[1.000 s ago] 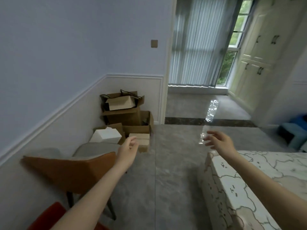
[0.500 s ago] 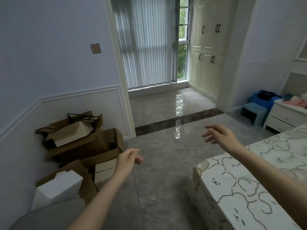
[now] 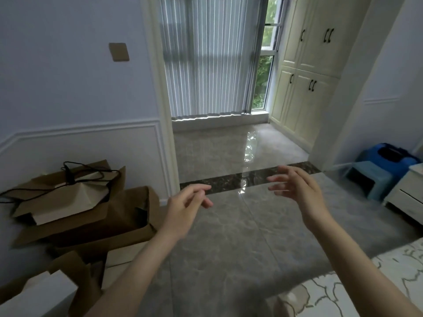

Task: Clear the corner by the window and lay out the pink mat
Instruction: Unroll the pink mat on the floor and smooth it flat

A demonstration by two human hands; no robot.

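Note:
My left hand (image 3: 185,205) and my right hand (image 3: 297,191) are held out in front of me over the grey tile floor, fingers apart, holding nothing. Ahead lies the window alcove (image 3: 231,143) with grey vertical blinds (image 3: 206,56) and a strip of open window (image 3: 263,81) at its right. The alcove floor is bare and glossy. No pink mat is in view.
A pile of brown cardboard boxes (image 3: 96,216) and a paper bag with black cord handles (image 3: 66,191) stands against the left wall. A white box (image 3: 39,296) is at bottom left. Cream cupboards (image 3: 304,72) line the alcove's right side. A blue stool (image 3: 368,179), a white drawer unit (image 3: 407,197) and a patterned bed (image 3: 343,291) are right.
The view has swung right and moved forward toward the alcove; the chair has left the frame and the boxes slid to the left. Both hands stay raised and empty.

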